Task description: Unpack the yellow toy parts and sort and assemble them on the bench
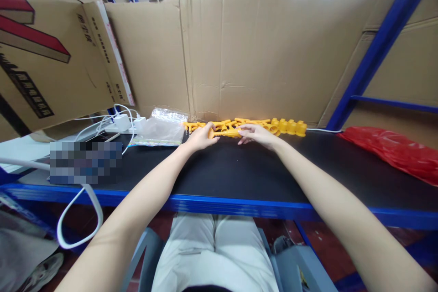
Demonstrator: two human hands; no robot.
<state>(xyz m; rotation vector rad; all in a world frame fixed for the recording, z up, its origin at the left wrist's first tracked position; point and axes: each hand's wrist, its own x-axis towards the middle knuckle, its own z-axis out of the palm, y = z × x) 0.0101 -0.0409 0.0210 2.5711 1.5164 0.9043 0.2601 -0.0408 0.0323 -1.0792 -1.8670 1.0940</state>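
Observation:
Both my hands are at the far side of the black shelf top, among yellow plastic parts. My left hand (201, 138) is closed around the rounded left end of a slim yellow plastic piece (226, 132). At the other end of that piece, the fingers of my right hand (257, 135) are closed on it. Its exact kind is too small to tell. Just behind my hands lies a row of branching yellow plastic parts (195, 125). To the right of my right hand stand several knobbed yellow pieces (290, 127), set close together.
A clear plastic bag (159, 130) lies left of my hands, near white chargers (122, 122) and cables. Further left is a blurred-out item (85, 162). A red plastic bag (390, 150) rests at the right. Cardboard (267, 54) walls the back; blue posts (376, 50) frame it.

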